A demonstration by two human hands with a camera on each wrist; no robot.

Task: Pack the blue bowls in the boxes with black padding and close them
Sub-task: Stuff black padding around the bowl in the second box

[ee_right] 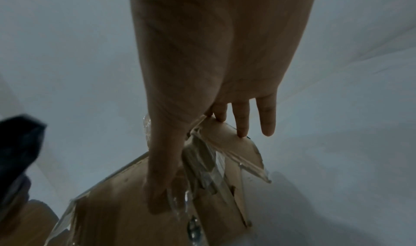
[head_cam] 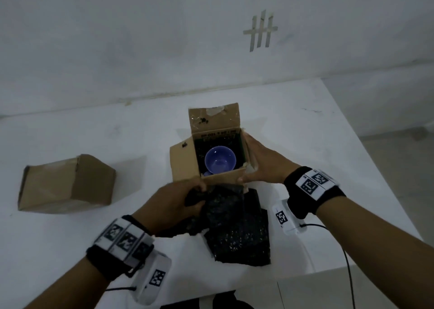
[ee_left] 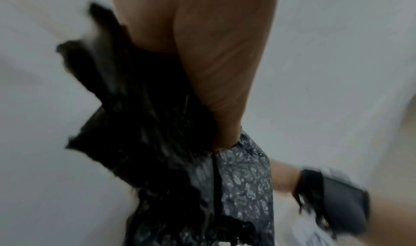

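An open cardboard box (head_cam: 185,163) stands mid-table with its flaps up. Inside it, black padding lines the walls and a blue bowl (head_cam: 219,160) sits upright. My right hand (head_cam: 258,163) lies against the box's right side with straight fingers, thumb on the near wall; in the right wrist view the fingers (ee_right: 242,120) press a side flap (ee_right: 227,137) down. My left hand (head_cam: 178,203) grips a crumpled sheet of black padding (head_cam: 225,212) just in front of the box. The left wrist view shows that padding (ee_left: 157,143) bunched under the hand (ee_left: 213,63).
A second cardboard box (head_cam: 68,184), closed, lies on the left of the white table (head_cam: 328,132). More black padding (head_cam: 239,243) lies flat near the front edge. The wall runs behind; the table's right edge drops to the floor.
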